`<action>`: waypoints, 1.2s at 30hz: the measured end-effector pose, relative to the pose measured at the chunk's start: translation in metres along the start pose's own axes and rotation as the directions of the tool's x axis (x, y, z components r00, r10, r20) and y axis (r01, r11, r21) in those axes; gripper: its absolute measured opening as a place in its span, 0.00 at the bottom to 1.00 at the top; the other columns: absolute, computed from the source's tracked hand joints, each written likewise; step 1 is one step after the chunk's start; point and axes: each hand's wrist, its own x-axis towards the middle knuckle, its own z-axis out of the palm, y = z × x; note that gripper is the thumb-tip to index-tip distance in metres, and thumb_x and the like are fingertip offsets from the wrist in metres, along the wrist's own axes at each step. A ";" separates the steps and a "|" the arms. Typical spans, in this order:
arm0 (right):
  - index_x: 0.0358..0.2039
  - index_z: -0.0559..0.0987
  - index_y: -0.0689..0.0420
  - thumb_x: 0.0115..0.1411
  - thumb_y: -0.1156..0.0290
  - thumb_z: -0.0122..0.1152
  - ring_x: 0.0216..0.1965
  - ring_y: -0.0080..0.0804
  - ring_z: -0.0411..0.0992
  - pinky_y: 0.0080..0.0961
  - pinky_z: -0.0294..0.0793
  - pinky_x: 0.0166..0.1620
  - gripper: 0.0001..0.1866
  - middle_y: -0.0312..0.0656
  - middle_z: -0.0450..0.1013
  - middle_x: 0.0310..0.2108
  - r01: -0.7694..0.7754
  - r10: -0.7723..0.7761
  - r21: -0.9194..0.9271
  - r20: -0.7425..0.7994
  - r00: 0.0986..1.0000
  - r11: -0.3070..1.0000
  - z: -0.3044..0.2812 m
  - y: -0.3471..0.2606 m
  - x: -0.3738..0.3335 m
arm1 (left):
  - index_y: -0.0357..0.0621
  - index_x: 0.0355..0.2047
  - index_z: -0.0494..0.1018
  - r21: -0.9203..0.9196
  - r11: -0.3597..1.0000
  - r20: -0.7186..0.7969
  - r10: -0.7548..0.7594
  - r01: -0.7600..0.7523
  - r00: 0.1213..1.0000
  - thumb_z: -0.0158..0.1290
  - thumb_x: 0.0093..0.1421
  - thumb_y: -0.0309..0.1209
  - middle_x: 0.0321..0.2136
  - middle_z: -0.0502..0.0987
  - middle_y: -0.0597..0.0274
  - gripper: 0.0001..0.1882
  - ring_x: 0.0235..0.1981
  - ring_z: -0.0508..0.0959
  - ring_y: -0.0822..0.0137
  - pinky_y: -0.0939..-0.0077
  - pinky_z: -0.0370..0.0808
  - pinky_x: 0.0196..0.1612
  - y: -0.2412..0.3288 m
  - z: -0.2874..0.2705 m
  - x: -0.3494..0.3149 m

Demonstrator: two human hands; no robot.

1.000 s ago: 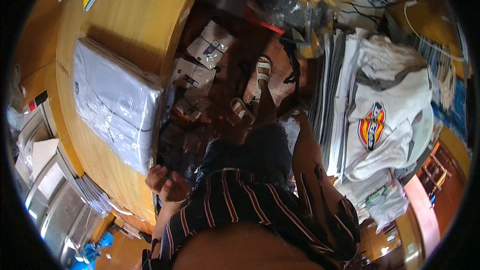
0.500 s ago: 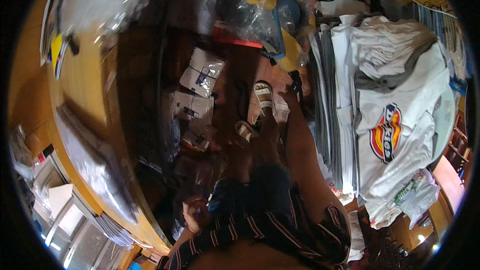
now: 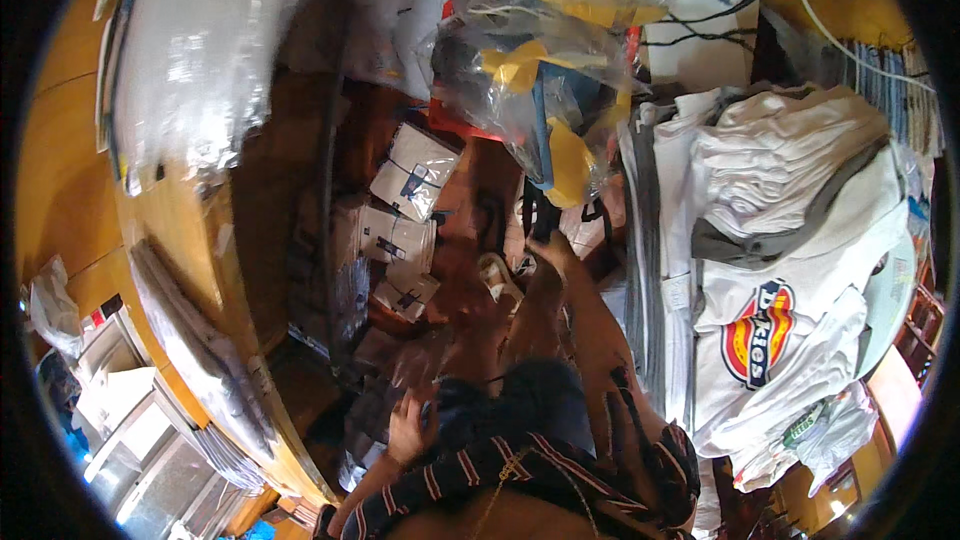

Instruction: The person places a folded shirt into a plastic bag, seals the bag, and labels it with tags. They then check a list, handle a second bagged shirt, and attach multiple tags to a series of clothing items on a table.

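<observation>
My right hand (image 3: 550, 248) reaches down in front of my legs. Its fingers are closed round a black strap (image 3: 541, 214), just below a clear plastic bag (image 3: 495, 90) with yellow and blue pieces in it. My left hand (image 3: 408, 430) rests beside my dark shorts (image 3: 500, 395), fingers loosely extended and nothing visible in them. Left of my feet, folded garments in clear plastic packets (image 3: 416, 176) lie in a row. A white sandal (image 3: 497, 278) on my foot shows under my right arm.
To my right rises a stack of folded white and grey shirts (image 3: 760, 240), the top one with a red and yellow emblem. On my left runs a curved wooden counter edge (image 3: 190, 230) bearing plastic-wrapped packs (image 3: 200, 50). A black cable (image 3: 740, 10) crosses at the upper right.
My right hand has moved left and lower, and the black strap with it. The left hand's fingers have straightened somewhat. The view has shifted, so the shirts and plastic bag sit lower.
</observation>
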 end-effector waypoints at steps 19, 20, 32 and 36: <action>0.45 0.62 0.60 0.56 0.54 0.38 0.41 0.32 0.63 0.24 0.63 0.43 0.24 0.44 0.62 0.41 -0.004 -0.158 0.823 0.113 0.981 0.568 -0.129 -0.241 -0.059 | 0.40 0.26 0.66 -0.732 0.681 0.398 0.409 0.015 0.821 0.44 0.54 0.40 0.16 0.68 0.65 0.14 0.20 0.69 0.73 0.79 0.66 0.29 0.113 -0.007 0.122; 0.46 0.61 0.59 0.55 0.52 0.37 0.42 0.31 0.61 0.24 0.62 0.43 0.26 0.43 0.61 0.43 -0.036 -0.070 0.723 0.117 0.991 0.690 -0.114 -0.222 -0.079 | 0.40 0.24 0.66 -0.714 0.698 0.269 0.342 -0.052 0.901 0.41 0.55 0.40 0.15 0.67 0.65 0.15 0.19 0.69 0.73 0.78 0.66 0.28 0.129 -0.040 0.134; 0.26 0.67 0.57 0.53 0.54 0.45 0.09 0.23 0.54 0.23 0.57 0.15 0.17 0.33 0.57 0.10 0.173 -0.560 0.821 0.202 0.803 0.544 -0.161 -0.421 -0.267 | 0.42 0.49 0.56 -0.962 -0.143 0.124 0.525 0.231 0.842 0.33 0.48 0.59 0.47 0.62 0.57 0.37 0.48 0.61 0.65 0.68 0.57 0.50 0.152 -0.133 0.214; 0.24 0.67 0.56 0.53 0.56 0.45 0.10 0.19 0.51 0.18 0.57 0.19 0.15 0.29 0.54 0.09 0.204 -0.750 0.843 0.299 0.590 0.497 -0.181 -0.550 -0.246 | 0.41 0.48 0.56 -0.839 -0.303 0.251 0.524 0.453 0.814 0.29 0.50 0.60 0.45 0.63 0.55 0.37 0.45 0.64 0.63 0.68 0.56 0.48 0.162 -0.069 0.150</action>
